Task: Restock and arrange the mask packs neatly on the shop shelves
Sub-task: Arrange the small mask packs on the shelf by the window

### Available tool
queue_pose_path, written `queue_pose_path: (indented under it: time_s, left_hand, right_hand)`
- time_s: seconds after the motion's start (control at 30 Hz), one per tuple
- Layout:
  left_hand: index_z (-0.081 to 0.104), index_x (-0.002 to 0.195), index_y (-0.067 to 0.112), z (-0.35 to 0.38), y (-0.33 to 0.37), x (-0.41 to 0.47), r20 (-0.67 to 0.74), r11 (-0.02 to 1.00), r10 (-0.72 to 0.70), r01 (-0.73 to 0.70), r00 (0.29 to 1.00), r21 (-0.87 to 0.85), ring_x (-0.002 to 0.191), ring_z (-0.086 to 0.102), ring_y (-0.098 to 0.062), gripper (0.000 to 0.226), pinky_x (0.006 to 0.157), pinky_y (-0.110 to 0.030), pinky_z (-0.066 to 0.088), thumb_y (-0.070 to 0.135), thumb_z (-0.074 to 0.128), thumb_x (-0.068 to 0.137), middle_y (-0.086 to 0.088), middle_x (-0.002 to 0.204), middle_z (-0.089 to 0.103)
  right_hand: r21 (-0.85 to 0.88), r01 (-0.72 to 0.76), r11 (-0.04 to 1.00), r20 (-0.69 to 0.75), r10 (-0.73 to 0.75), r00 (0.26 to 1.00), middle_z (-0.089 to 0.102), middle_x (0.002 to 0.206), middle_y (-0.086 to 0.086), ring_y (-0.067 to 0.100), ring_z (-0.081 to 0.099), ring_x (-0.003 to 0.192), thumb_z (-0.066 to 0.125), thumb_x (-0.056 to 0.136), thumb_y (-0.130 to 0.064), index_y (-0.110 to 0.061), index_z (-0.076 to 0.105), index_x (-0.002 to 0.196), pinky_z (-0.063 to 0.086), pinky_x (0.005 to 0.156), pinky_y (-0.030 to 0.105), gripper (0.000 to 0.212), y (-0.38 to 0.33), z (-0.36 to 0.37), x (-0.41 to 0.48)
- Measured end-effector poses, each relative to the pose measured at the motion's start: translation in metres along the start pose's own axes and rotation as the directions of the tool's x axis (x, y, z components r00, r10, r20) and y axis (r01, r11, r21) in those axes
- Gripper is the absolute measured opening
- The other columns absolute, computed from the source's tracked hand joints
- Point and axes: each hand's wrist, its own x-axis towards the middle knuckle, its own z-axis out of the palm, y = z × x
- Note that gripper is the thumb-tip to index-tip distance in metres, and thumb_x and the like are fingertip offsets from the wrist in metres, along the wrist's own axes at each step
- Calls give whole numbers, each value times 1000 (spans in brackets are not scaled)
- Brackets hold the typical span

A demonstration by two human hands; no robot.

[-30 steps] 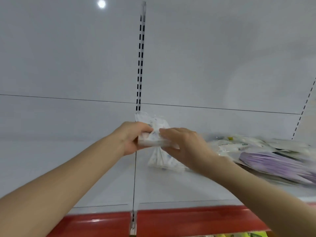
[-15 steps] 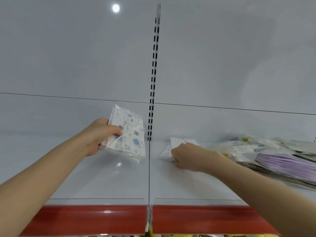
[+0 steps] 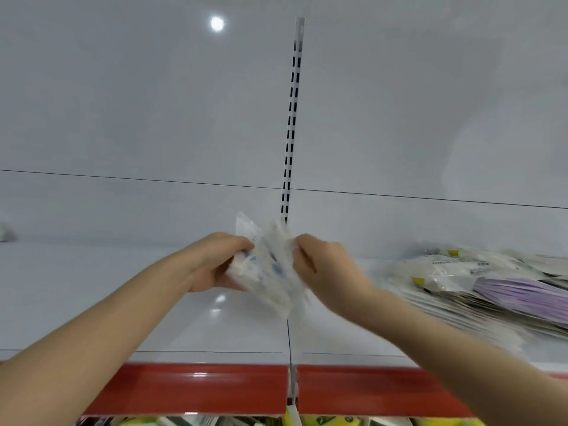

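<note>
Gripped from both sides, fingers of left hand and right hand curled on its edges: a blurred clear mask pack, raised over a glossy white shelf. Lying flat to the right, a heap of packs. Along the front, a red edge strip; behind, white back panels and a slotted upright.

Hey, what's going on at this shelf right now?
A person is restocking a white shop shelf. Both hands grip a bundle of mask packs above it: the left hand on its left side, the right hand on its right. A loose pile of other packs lies further right.
</note>
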Motion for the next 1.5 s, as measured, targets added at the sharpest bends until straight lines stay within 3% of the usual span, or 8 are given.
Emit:
queue_pose_path:
  time_s: [0.17, 0.4, 0.53, 0.7, 0.87, 1.03, 1.27, 1.5]
  left_hand:
    - [68, 93, 14, -6, -1, -5, 199, 998, -38, 47, 979, -39, 64, 70, -17, 41, 53, -23, 54, 52, 54, 85, -5, 82, 73]
    - [61, 108, 9, -27, -1, -11, 118, 984, 110, -125, 987, 129, 85, 66, -27, 38, 73, -34, 55, -2, 68, 72, -12, 99, 70]
    - [55, 96, 21, -38, 25, -26, 125, 833, 314, -336, 941, 439, 80, 62, -21, 41, 71, -30, 51, 8, 71, 60, -7, 96, 65]
    - [54, 95, 32, -38, 30, -31, 313, 616, 241, -394, 919, 682, 83, 61, -16, 38, 73, -29, 51, 7, 70, 72, 1, 98, 65]
    - [57, 92, 47, -49, 15, -28, 231, 610, 312, -381, 921, 694, 100, 60, -7, 45, 91, -31, 50, 53, 70, 49, 10, 109, 62]
    - [37, 129, 46, -66, -12, -36, 31, 826, 427, -404, 904, 394, 120, 47, -5, 113, 99, -26, 38, 80, 71, 27, 14, 127, 48]
    - [16, 145, 34, -55, -29, -29, -190, 823, 528, -443, 828, 354, 111, 48, -12, 102, 79, -8, 38, 21, 81, 68, 3, 116, 50]
    - [6, 145, 39, -53, -44, -24, -121, 927, 362, -343, 924, 152, 128, 39, -15, 112, 101, -26, 33, 17, 83, 66, -2, 145, 33]
  right_hand:
    - [-20, 223, 975, 163, -217, 962, 49, 69, 1, 28, 43, 65, 40, 98, -19, -9, 49, 86, 38, 65, 37, 18, -14, 24, -12]
    - [238, 75, 968, 126, -108, 986, 65, 116, -1, 5, 57, 101, 53, 93, -17, -13, 64, 115, 42, 93, 18, 24, 2, 1, 3]
    - [197, -55, 979, -112, 78, 991, 42, 141, -5, 10, 39, 130, 70, 82, -27, -19, 38, 140, 27, 104, 18, 67, 21, -15, 29]
    - [505, -229, 832, 175, 161, 971, 38, 145, -3, 7, 37, 132, 79, 71, -20, -20, 15, 148, 34, 104, 22, 101, 29, -12, 34]
    - [614, -247, 750, 321, 48, 946, 72, 101, 4, 18, 68, 95, 71, 77, -7, -11, 64, 104, 54, 85, 26, 28, 41, 10, 25]
    - [651, -279, 705, 273, 126, 954, 70, 101, 18, 25, 68, 94, 68, 82, -8, -9, 65, 103, 52, 92, 44, 21, 45, 17, 24]
    - [739, -277, 614, 249, 133, 959, 69, 108, 14, 26, 67, 98, 69, 79, -13, -6, 60, 109, 54, 88, 40, 31, 37, 17, 25]
    - [766, -340, 546, 291, 177, 940, 62, 112, -4, 13, 63, 104, 76, 66, -36, -22, 46, 122, 48, 93, 31, 65, 30, 18, 20]
